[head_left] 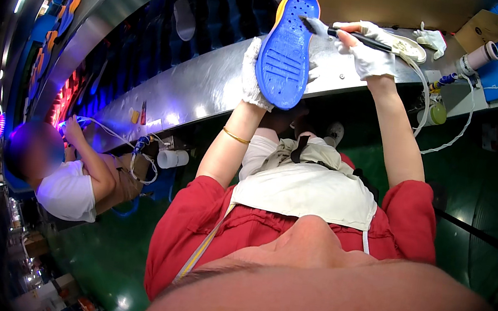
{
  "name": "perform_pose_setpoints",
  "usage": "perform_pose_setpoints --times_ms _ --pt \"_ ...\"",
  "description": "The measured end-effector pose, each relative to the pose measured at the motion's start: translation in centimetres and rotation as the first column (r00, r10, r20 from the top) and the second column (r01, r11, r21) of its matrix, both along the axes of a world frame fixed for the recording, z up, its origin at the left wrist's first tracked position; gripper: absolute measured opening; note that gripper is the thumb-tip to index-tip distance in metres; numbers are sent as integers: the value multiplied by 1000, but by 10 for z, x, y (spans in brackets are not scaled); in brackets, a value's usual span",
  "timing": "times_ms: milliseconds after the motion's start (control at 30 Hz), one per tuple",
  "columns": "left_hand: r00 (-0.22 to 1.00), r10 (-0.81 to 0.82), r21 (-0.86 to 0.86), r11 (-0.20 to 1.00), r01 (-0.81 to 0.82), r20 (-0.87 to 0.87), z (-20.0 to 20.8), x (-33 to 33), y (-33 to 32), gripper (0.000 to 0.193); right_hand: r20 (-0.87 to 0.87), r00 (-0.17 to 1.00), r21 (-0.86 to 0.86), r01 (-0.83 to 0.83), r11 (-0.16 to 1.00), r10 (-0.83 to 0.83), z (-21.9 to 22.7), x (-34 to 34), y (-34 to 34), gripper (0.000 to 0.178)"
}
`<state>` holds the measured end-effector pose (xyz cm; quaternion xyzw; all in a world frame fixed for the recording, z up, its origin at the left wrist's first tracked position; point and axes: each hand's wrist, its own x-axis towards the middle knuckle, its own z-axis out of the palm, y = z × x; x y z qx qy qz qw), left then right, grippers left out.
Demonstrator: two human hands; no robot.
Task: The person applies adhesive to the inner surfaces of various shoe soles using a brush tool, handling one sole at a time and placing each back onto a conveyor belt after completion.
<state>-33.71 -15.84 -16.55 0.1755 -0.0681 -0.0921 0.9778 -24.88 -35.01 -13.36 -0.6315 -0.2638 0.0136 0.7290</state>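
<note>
**Blue sole held up for brushing at a steel desk**

Above a long, shiny steel desk (pixel 208 81) that runs diagonally across the view, a seated person works with both hands in white gloves. Left hand (pixel 254 71) — fingers wrapped shut around the edge of a blue shoe sole (pixel 285 50) — holds the sole upright and slightly tilted, its dotted, grooved face turned toward the camera. An orange-yellow rim shows along the sole's upper left edge. A thin gold bangle (pixel 236 136) sits on the left forearm below the glove.

Right hand (pixel 370 49) is closed around the black handle of a small brush (pixel 349 36), pointing left so that its tip touches the upper right edge of the sole. Just right of that hand, a shallow white dish (pixel 411 49) rests on the desk, with a crumpled white glove (pixel 433 40) near it. Farther right stand a pale roll (pixel 481 57) and a small yellow-green bottle (pixel 437 112), with white tubing looping between them.

The person wears a red top and a cream apron (pixel 304 191). At the left, lit by purple-blue light, a co-worker in a white shirt (pixel 71 195) sits at the same desk — hands raised to it. Green floor (pixel 110 250) lies below.
</note>
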Motion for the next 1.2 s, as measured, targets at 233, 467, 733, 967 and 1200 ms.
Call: perform_pose_setpoints --times_ms 233,467,733,967,1200 --pt "956 227 375 916 -144 -188 -14 19 24 57 -184 971 -100 -171 980 150 -11 -32 -17 20" --pt "976 202 375 913 -158 -80 18 19 14 55 -183 980 81 -68 994 82 -11 -27 -34 14" --pt "924 -66 406 908 -101 377 172 75 18 81 -215 977 471 91 878 14 -23 -8 -85 11" --pt "523 24 351 -766 -539 852 219 209 70 60 -74 993 282 104 954 -87 -14 -25 -82 12" --pt "475 -159 -200 -979 37 866 202 189 202 44 -175 984 170 57 984 -27 -29 -15 -70 19"
